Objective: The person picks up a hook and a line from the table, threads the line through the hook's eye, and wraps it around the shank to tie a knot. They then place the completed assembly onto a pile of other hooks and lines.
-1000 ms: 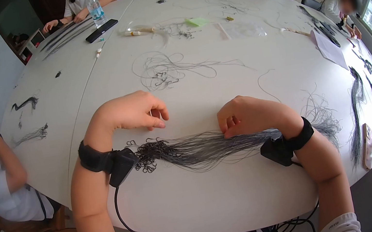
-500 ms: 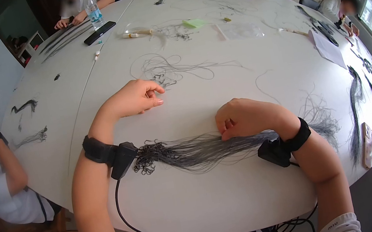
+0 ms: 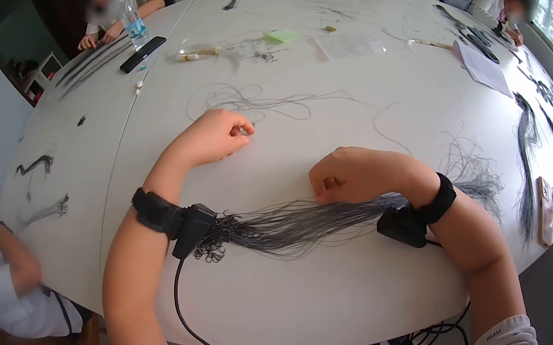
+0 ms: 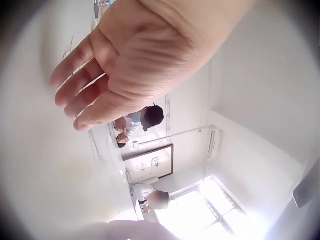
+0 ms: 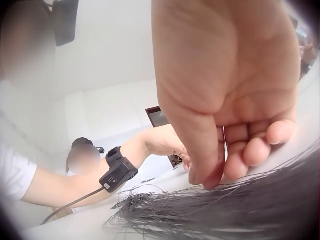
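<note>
A long bundle of thin dark strands (image 3: pixel 300 227) lies across the near part of the table, its looped, knotted end at the left. My left hand (image 3: pixel 215 136) reaches above the table by the near edge of a loose tangle of strands (image 3: pixel 279 102); in the left wrist view the fingers of that hand (image 4: pixel 135 65) are relaxed and slightly bent, with no held thing visible. At the bundle's far edge, my right hand (image 3: pixel 364 172) hangs with bent fingers. The right wrist view shows the right hand (image 5: pixel 225 100) with loosely curled fingers, thumb tip beside the strands (image 5: pixel 200 212).
Beyond the tangle are a clear tube (image 3: pixel 198 54), green paper (image 3: pixel 280 36), a black phone (image 3: pixel 143 54) and a water bottle (image 3: pixel 133 24). White paper (image 3: pixel 481 69) and more dark strands (image 3: pixel 523 153) lie at the right. Several people sit around the table; cables hang from my wrist cameras.
My left hand has moved away from me and slightly right, from above the bundle's looped end to the tangle's near edge. My right hand has shifted slightly left in the view.
</note>
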The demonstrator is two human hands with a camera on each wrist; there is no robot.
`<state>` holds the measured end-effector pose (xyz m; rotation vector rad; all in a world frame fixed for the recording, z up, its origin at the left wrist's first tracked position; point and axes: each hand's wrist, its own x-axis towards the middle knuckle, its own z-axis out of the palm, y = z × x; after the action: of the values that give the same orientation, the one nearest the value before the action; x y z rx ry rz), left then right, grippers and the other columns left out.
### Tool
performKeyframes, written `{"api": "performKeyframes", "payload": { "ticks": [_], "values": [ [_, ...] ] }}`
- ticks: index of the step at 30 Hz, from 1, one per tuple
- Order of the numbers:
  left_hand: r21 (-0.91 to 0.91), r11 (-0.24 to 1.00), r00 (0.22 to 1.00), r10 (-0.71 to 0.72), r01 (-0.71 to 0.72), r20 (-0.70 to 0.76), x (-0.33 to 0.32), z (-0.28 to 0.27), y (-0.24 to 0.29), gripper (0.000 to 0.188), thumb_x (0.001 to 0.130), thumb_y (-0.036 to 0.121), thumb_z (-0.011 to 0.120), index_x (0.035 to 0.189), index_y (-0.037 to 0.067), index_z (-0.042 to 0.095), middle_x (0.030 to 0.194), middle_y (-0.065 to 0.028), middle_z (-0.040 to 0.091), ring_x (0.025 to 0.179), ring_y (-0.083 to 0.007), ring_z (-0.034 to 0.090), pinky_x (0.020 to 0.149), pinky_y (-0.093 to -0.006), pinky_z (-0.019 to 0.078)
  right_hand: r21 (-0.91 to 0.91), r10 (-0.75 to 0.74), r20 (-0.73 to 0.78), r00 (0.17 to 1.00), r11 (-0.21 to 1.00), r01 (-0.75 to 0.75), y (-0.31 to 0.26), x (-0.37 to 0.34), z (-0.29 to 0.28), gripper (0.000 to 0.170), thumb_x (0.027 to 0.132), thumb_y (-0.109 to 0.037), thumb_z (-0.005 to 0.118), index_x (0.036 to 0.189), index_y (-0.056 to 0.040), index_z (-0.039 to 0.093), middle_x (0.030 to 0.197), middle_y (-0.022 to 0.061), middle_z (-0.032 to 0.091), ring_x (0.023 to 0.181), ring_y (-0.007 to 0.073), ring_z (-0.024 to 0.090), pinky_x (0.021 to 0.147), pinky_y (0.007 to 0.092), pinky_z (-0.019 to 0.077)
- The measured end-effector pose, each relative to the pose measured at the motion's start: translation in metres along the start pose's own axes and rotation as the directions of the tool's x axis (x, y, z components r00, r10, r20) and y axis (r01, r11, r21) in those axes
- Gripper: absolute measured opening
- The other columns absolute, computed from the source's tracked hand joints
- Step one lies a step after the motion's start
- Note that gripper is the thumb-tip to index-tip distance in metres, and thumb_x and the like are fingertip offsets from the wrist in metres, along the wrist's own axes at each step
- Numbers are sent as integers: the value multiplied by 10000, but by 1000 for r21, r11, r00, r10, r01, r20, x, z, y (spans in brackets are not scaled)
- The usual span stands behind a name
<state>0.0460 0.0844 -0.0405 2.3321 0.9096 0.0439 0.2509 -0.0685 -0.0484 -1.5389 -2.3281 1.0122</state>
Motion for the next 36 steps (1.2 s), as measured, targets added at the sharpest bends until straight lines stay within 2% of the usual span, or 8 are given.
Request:
{"api": "performKeyframes", "payload": {
  "ticks": [8, 14, 16, 26, 29, 31, 34, 36],
  "values": [
    [101, 994, 989, -14, 29, -149, 16, 3, -6, 258, 749, 70, 616, 997, -3, 629, 738, -104, 646, 609, -194, 612, 587, -307, 478, 21, 18, 5, 1000, 1000, -19, 0, 0, 0, 156, 783, -183, 655, 791, -32, 618, 769, 109, 633, 750, 269, 593, 668, 354, 456],
    [148, 987, 980, -37, 67, -195, 16, 5, -2, 175, 730, 111, 660, 877, 19, 636, 770, -111, 656, 667, -233, 628, 635, -332, 492, 13, 20, 10, 1000, 1000, -20, 1, 1, 1, 159, 777, -184, 665, 787, -33, 617, 768, 108, 632, 753, 265, 592, 665, 354, 456],
    [243, 969, 968, 94, -36, -233, 18, 8, -9, 125, 728, 119, 664, 799, 22, 629, 770, -113, 654, 701, -251, 629, 648, -347, 491, -21, -31, -14, 999, 999, 31, 4, 1, 2, 137, 793, -170, 656, 802, -38, 619, 714, 85, 634, 652, 199, 595, 614, 310, 462],
    [320, 939, 972, 180, -125, -148, 13, 7, -20, 123, 754, 112, 618, 789, -6, 606, 781, -135, 640, 714, -254, 614, 669, -353, 481, -15, -3, -10, 1000, 1000, 3, 1, 1, 2, 141, 794, -175, 659, 802, -40, 617, 714, 83, 631, 663, 196, 592, 614, 305, 458],
    [241, 958, 979, 183, -155, -95, 4, 3, -16, 135, 789, 129, 606, 792, -5, 587, 726, -99, 617, 688, -197, 602, 597, -326, 491, -20, -25, -26, 999, 999, 24, 3, 1, 2, 143, 794, -177, 659, 801, -40, 618, 715, 82, 630, 664, 197, 591, 617, 307, 460],
    [-192, 978, 989, 60, -85, -133, -5, -3, -10, 163, 853, 174, 579, 829, 14, 556, 634, -46, 557, 558, -108, 551, 459, -258, 467, -24, -27, -5, 1000, 999, 27, 5, 1, 1, 147, 792, -178, 661, 797, -37, 621, 722, 85, 632, 671, 201, 594, 620, 310, 462],
    [-429, 901, 992, 15, -68, -125, -26, -20, 1, 191, 903, 222, 540, 895, 31, 524, 559, 8, 491, 420, -37, 454, 356, -191, 402, 11, -33, -13, 999, 999, 33, 4, 1, 0, 152, 793, -181, 660, 796, -33, 625, 723, 88, 634, 670, 205, 597, 618, 312, 464],
    [-463, 882, 987, 11, -84, -158, -36, -24, 4, 207, 916, 232, 528, 911, 26, 503, 512, 25, 461, 343, -21, 374, 334, -184, 379, 5, -36, -13, 999, 999, 36, 4, 1, 0, 154, 795, -182, 658, 797, -31, 627, 721, 87, 636, 668, 204, 597, 617, 311, 464]
  ]
}}
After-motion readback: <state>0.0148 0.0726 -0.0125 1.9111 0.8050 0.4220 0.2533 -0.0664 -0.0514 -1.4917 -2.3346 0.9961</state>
